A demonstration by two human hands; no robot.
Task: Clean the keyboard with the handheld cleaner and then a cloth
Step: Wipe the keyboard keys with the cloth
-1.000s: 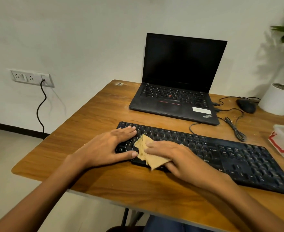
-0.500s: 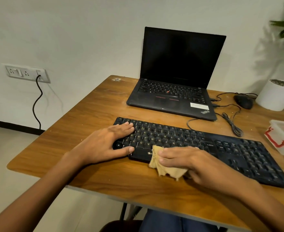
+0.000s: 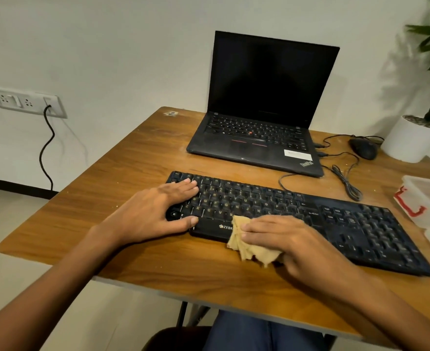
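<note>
Tan cloth (image 3: 249,245) lies bunched on the keyboard's (image 3: 348,229) front edge, lower centre, under your right hand's (image 3: 292,239) nearly straight fingers, perhaps pinched by the hidden thumb. Your left hand (image 3: 153,211), fingers flat, steadies the left keys; wipe rightward, row by row.

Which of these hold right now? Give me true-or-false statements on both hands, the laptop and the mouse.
1. The right hand holds the cloth against the keyboard's front edge. True.
2. The left hand is lifted clear of the keyboard. False: it rests on the keyboard's left end.
3. The laptop screen is dark. True.
4. The mouse lies left of the laptop. False: it lies to the laptop's right, near the plant pot.
</note>
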